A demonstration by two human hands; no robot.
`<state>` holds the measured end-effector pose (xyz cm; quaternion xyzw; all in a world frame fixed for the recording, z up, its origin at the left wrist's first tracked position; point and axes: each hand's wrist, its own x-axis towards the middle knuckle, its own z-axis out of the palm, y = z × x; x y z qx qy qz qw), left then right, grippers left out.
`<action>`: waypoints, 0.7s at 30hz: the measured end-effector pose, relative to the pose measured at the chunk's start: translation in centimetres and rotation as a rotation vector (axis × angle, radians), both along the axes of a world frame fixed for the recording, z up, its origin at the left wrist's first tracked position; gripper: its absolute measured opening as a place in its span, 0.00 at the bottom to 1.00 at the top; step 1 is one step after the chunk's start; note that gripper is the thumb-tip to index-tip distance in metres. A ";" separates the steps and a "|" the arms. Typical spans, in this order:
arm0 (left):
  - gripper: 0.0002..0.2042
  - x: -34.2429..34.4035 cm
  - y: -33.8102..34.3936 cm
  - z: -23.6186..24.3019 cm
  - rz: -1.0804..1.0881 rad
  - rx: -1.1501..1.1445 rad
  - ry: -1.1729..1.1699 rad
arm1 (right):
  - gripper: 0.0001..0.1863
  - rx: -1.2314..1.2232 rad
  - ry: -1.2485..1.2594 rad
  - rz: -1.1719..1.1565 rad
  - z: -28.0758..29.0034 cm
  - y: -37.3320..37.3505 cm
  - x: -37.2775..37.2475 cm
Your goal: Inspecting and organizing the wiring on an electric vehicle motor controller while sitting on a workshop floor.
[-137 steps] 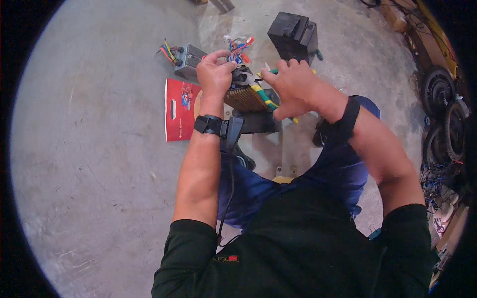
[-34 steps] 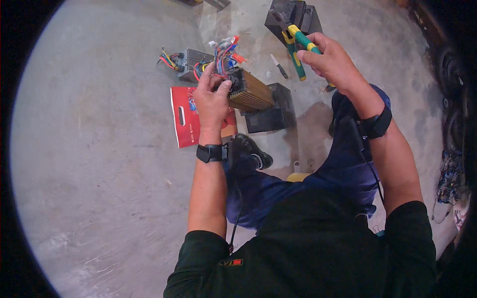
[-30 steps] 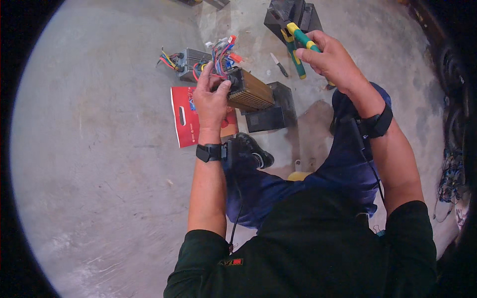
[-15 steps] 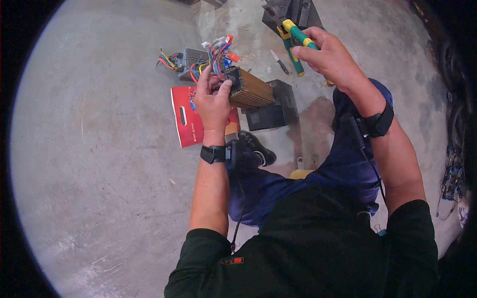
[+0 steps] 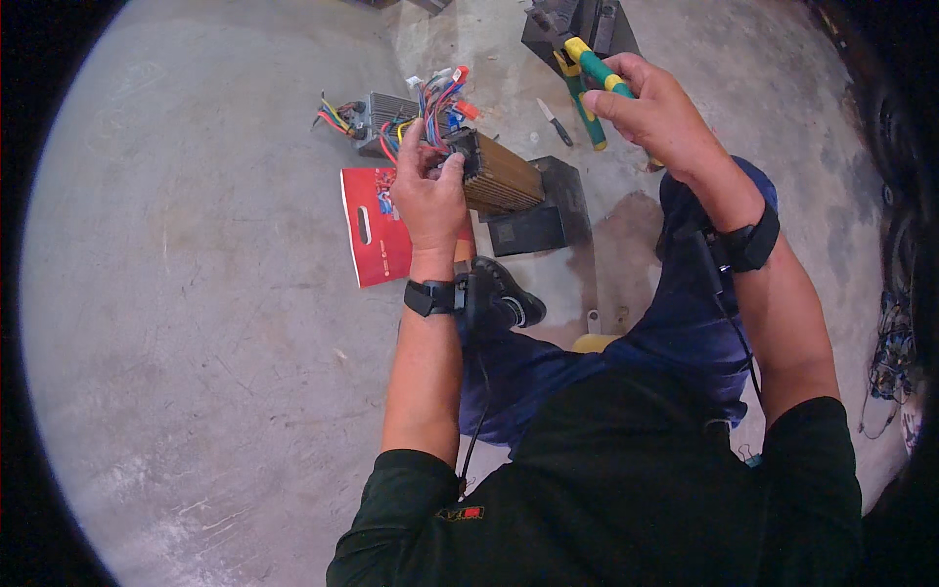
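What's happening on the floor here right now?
A person crouches over a concrete floor. The left hand holds up a ribbed, gold-coloured box by the end where a bundle of coloured wires comes out. The right hand grips green-and-yellow-handled pliers, held apart from the wires. A second grey box with wires, a red card and a black box lie below.

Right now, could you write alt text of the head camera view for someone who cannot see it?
A seated person's left hand holds a ribbed bronze metal box with a bundle of coloured wires, while the right hand holds green-and-yellow-handled pliers above a grey concrete floor. A red flat package and a second wired grey box lie nearby.
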<state>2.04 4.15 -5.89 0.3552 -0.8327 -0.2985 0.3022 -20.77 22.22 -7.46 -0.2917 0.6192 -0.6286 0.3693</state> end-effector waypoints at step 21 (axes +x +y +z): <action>0.29 0.7 -1.0 -0.1 -0.140 0.235 0.162 | 0.20 0.013 0.020 0.024 0.0 -0.2 0.2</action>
